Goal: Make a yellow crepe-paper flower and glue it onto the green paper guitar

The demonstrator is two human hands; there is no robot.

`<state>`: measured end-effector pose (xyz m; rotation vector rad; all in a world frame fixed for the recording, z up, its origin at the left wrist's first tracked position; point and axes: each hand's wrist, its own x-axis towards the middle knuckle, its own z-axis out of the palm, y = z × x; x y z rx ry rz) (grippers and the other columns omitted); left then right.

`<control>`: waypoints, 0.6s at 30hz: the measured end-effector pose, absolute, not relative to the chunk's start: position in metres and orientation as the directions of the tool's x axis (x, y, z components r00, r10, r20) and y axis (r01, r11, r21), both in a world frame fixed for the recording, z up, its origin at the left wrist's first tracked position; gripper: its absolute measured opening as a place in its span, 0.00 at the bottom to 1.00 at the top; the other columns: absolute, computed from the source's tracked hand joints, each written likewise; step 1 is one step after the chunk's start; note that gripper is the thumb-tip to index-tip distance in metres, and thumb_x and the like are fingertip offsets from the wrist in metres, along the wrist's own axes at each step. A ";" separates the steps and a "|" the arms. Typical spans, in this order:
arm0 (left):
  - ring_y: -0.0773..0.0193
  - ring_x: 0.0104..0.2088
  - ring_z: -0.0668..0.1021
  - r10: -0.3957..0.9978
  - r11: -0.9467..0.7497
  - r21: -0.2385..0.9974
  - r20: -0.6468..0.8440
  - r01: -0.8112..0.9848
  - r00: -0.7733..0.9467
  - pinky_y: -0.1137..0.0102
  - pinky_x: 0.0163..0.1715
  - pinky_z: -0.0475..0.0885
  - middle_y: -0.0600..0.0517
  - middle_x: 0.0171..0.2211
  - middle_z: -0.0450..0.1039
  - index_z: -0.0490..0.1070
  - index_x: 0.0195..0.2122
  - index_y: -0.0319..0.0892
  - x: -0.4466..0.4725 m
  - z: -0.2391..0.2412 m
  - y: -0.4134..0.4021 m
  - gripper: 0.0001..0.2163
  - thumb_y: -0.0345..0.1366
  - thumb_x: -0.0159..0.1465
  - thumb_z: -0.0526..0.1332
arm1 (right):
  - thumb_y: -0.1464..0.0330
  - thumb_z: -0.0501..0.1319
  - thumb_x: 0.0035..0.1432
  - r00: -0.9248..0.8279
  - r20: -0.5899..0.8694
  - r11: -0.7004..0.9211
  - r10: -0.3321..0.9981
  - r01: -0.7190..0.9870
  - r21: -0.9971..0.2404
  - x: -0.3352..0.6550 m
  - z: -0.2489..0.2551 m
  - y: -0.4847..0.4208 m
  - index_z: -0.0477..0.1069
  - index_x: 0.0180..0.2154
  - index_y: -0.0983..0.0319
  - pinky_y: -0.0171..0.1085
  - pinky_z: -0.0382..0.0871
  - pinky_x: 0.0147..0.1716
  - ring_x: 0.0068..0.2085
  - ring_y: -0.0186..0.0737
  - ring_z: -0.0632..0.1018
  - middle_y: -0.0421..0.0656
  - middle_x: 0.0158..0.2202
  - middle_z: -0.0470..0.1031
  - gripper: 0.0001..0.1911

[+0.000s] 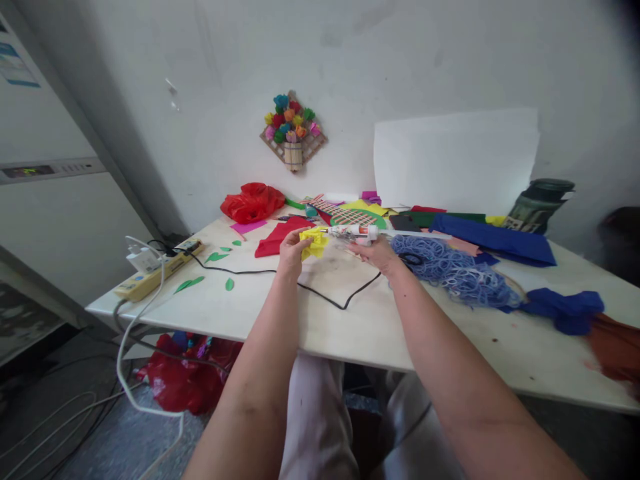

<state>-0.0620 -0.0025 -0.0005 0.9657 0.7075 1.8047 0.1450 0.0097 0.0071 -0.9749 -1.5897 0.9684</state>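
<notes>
Over the middle of the white table (270,300), my left hand (292,251) is closed on a crumpled yellow paper flower (315,241). My right hand (375,253) grips a white hot glue gun (356,231), its nozzle pointing left at the yellow paper. A pale glue stick (417,234) sticks out from the gun's back end. The nozzle is at the flower's right edge; whether the two touch I cannot tell. From near my right hand a black cord (343,307) runs left across the table.
A yellow power strip (160,270) lies at the left edge. Green paper leaves (190,285) and red paper (285,235) are nearby. Tangled blue yarn (445,267), folded blue paper (495,235) and a dark bottle (537,205) stand right. A flower decoration (293,133) hangs on the wall.
</notes>
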 end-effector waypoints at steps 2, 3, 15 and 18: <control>0.63 0.31 0.78 0.918 -0.393 0.794 0.315 -0.464 -0.239 0.68 0.34 0.72 0.51 0.32 0.78 0.75 0.32 0.41 -0.062 -0.001 -0.003 0.18 0.31 0.37 0.72 | 0.57 0.68 0.37 -0.191 0.331 0.359 0.924 0.138 -0.923 0.145 0.007 0.010 0.70 0.27 0.64 0.31 0.59 0.17 0.20 0.28 0.64 0.36 0.19 0.66 0.19; 0.63 0.31 0.78 0.918 -0.395 0.794 0.320 -0.463 -0.235 0.68 0.34 0.72 0.51 0.32 0.78 0.75 0.32 0.41 -0.062 0.000 -0.003 0.18 0.31 0.37 0.72 | 0.57 0.68 0.37 -0.192 0.332 0.361 0.923 0.144 -0.921 0.145 0.006 0.011 0.70 0.27 0.64 0.31 0.60 0.17 0.20 0.29 0.64 0.36 0.19 0.66 0.19; 0.63 0.30 0.77 0.925 -0.379 0.798 0.319 -0.468 -0.205 0.68 0.33 0.72 0.51 0.31 0.77 0.76 0.32 0.41 -0.061 -0.001 -0.004 0.18 0.31 0.37 0.72 | 0.58 0.67 0.37 -0.187 0.326 0.362 0.927 0.215 -0.907 0.144 0.009 0.009 0.69 0.26 0.64 0.32 0.60 0.18 0.22 0.31 0.67 0.38 0.20 0.68 0.17; 0.63 0.30 0.77 0.925 -0.379 0.801 0.322 -0.464 -0.199 0.67 0.34 0.72 0.51 0.31 0.77 0.75 0.32 0.41 -0.060 -0.001 -0.004 0.18 0.31 0.38 0.72 | 0.58 0.66 0.38 -0.190 0.327 0.365 0.926 0.231 -0.902 0.144 0.009 0.009 0.70 0.26 0.64 0.32 0.61 0.19 0.22 0.33 0.67 0.38 0.20 0.68 0.17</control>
